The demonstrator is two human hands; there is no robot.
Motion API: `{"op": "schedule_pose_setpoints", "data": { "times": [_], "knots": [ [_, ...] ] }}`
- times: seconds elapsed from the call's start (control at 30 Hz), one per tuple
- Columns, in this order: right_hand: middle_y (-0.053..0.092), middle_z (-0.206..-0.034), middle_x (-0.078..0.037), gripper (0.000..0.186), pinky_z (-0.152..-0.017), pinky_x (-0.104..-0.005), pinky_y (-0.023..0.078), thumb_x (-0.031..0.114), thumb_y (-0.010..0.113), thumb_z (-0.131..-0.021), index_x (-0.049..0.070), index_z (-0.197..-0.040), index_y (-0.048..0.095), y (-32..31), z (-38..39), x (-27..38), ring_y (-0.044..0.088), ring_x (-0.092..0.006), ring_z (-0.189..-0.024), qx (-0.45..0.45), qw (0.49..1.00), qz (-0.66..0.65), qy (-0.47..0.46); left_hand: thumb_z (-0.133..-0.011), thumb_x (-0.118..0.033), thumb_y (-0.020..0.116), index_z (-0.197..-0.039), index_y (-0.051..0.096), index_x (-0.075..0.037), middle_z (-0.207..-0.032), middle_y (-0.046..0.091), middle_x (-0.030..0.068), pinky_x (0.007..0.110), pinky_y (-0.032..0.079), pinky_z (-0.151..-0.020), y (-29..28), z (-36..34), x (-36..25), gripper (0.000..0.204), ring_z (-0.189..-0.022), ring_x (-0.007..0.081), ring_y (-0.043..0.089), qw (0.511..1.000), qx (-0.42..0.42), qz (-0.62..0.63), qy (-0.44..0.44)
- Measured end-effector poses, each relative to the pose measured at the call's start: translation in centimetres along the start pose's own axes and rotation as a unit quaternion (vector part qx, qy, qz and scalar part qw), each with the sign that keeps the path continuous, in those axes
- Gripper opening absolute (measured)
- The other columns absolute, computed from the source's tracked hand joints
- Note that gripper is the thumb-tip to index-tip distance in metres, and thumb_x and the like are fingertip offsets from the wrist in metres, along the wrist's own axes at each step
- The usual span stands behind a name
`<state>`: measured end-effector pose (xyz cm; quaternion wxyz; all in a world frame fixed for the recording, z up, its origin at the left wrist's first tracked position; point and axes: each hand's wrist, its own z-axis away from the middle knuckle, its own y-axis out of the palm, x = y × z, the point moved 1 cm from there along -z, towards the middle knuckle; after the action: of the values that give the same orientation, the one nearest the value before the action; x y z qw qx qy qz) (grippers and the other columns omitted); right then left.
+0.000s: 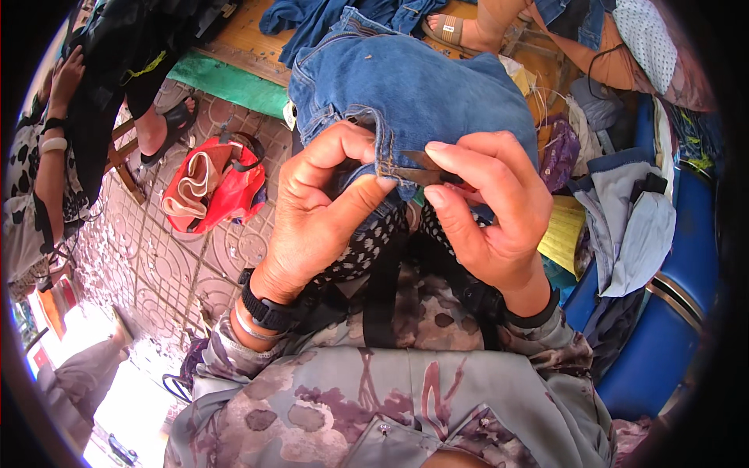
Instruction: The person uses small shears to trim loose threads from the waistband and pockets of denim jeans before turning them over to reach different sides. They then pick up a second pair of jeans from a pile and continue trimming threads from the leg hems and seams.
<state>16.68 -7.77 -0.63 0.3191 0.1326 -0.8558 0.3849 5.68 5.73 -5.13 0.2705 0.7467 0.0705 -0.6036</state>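
Observation:
A pair of blue jeans (437,86) lies bunched over my lap. My left hand (316,199) is closed, pinching the stitched edge of the denim between thumb and fingers. In my right hand (499,191) is a pair of small metal thread snips (413,175), gripped between thumb and fingers. Their two blades are parted and point left, at the stitched seam by my left fingertips. Most of the snips' handle is hidden by my fingers; a bit of red shows there.
A red bag (246,195) sits on the patterned paving at left. Beyond the jeans is a wooden surface (250,35) with more denim. Cloth pieces (620,218) are heaped at right against a blue padded seat (679,312). Other people's legs and feet (460,31) are nearby.

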Motion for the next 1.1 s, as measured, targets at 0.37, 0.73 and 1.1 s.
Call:
{"op": "schedule_pose_setpoints", "data": {
  "times": [0.37, 0.73, 1.1],
  "knots": [
    [0.059, -0.082, -0.008, 0.026, -0.051, -0.0229, 0.046, 0.000, 0.070, -0.072, 0.002, -0.098, 0.065, -0.1, 0.2, 0.6, 0.057, -0.0132, -0.061, 0.003, 1.000, -0.012, 0.020, -0.080, 0.005, 0.063, -0.089, 0.057, -0.003, -0.088, 0.058, 0.0005, 0.023, 0.041, -0.079, -0.1, 0.2, -0.1, 0.014, -0.084, 0.0079, 0.051, 0.999, 0.007, -0.032, 0.006],
    [0.059, -0.082, -0.008, 0.024, -0.051, -0.0219, 0.045, 0.000, 0.070, -0.074, 0.002, -0.098, 0.065, -0.5, 0.6, 0.4, 0.056, -0.0107, -0.062, -0.006, 0.991, -0.115, 0.073, -0.083, 0.006, 0.061, -0.096, 0.054, -0.005, -0.102, 0.053, 0.0011, 0.025, 0.038, -0.090, -0.3, 0.4, 0.2, 0.018, -0.097, 0.0096, 0.050, 0.998, 0.052, -0.042, -0.010],
    [0.058, -0.079, -0.008, 0.033, -0.049, -0.0296, 0.045, 0.002, 0.074, -0.062, 0.003, -0.094, 0.065, -0.8, 1.0, 0.7, 0.058, -0.0207, -0.060, -0.030, 0.994, 0.099, -0.038, -0.081, 0.007, 0.060, -0.091, 0.055, -0.002, -0.090, 0.056, 0.0007, 0.022, 0.041, -0.079, -0.2, 0.6, 0.0, 0.014, -0.085, 0.0078, 0.051, 0.999, 0.010, -0.044, -0.003]
  ]
}}
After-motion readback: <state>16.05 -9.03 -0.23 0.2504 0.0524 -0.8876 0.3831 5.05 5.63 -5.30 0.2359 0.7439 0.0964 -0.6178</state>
